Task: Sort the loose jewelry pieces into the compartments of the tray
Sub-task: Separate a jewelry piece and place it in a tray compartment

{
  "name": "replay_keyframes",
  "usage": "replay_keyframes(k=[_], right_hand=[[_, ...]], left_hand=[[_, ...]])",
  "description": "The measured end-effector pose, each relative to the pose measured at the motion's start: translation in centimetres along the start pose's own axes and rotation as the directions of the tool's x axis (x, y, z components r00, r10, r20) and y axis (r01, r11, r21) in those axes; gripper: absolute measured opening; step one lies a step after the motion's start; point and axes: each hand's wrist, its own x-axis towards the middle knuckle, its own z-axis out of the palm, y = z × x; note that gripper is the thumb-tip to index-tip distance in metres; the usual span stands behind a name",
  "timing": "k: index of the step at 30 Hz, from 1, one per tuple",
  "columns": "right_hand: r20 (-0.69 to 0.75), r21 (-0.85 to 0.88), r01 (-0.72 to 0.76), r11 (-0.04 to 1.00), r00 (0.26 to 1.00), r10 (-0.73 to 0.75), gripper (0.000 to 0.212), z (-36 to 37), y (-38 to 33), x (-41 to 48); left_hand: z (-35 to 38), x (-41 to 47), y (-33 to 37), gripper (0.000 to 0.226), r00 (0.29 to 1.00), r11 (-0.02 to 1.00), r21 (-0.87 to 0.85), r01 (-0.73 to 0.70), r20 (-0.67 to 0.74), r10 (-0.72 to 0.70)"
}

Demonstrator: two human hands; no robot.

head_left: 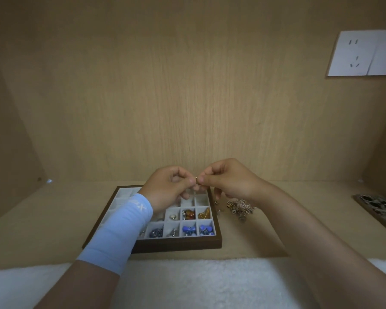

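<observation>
A brown-rimmed tray with pale square compartments lies on the wooden shelf. Its near rows hold blue beads, amber pieces, a gold piece and a small ring. Above the tray's far right corner, my left hand and my right hand meet fingertip to fingertip. Both pinch one thin gold jewelry piece between them. A heap of loose jewelry lies on the shelf just right of the tray, under my right wrist. My left forearm wears a light blue sleeve and hides the tray's left compartments.
A white fluffy cloth covers the near edge. A dark patterned flat object lies at the far right. A white wall socket sits high on the back panel. Wooden walls close in the shelf on left and right.
</observation>
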Motion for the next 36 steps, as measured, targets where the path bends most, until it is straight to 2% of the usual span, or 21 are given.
replay_keyframes(k=[7, 13, 17, 20, 22, 26, 30, 32, 36], right_hand=[[0.090, 0.012, 0.104, 0.994, 0.990, -0.105, 0.006, 4.3, -0.6, 0.2], [0.135, 0.031, 0.141, 0.989, 0.980, -0.144, 0.005, 8.3, -1.8, 1.1], [0.200, 0.018, 0.108, 0.994, 0.974, -0.109, 0.008, 9.9, -2.8, 2.1], [0.167, -0.015, 0.144, 0.990, 0.976, -0.139, 0.010, 11.0, -3.2, 2.9], [0.150, -0.031, 0.167, 0.986, 0.976, -0.160, 0.007, 11.8, -3.3, 3.4], [0.224, -0.085, 0.202, 0.976, 0.958, -0.179, 0.002, 12.7, -3.2, 3.5], [0.305, -0.391, 0.261, 0.883, 0.941, -0.144, 0.003, 13.6, -3.0, 3.1], [0.347, -0.467, 0.295, 0.834, 0.928, -0.134, 0.003, 14.4, -3.2, 2.8], [0.353, -0.565, 0.346, 0.749, 0.922, -0.160, 0.006, 15.3, -3.6, 2.7]], left_hand=[[-3.8, -3.2, -1.5, 0.002, 1.000, 0.999, 0.046, 0.014, 0.009, -0.014], [-6.9, -6.0, -3.3, 0.020, 0.998, 0.991, -0.128, 0.046, -0.037, -0.051], [-8.4, -6.3, -3.9, 0.007, 0.989, 0.991, -0.098, 0.096, -0.100, -0.106], [-9.3, -6.2, -4.1, 0.007, 0.980, 0.982, -0.132, 0.132, -0.134, -0.150], [-9.8, -6.2, -4.1, 0.012, 0.978, 0.986, -0.084, 0.141, -0.144, -0.152], [-11.6, -6.8, -4.1, 0.017, 0.986, 0.976, 0.168, 0.139, -0.112, -0.121], [-12.2, -7.3, -4.3, 0.006, 0.985, 0.863, 0.473, 0.174, -0.067, -0.162], [-12.1, -7.3, -4.2, 0.004, 0.985, 0.840, 0.516, 0.166, -0.044, -0.168], [-11.8, -7.3, -4.1, 0.013, 0.986, 0.800, 0.582, 0.149, -0.028, -0.163]])
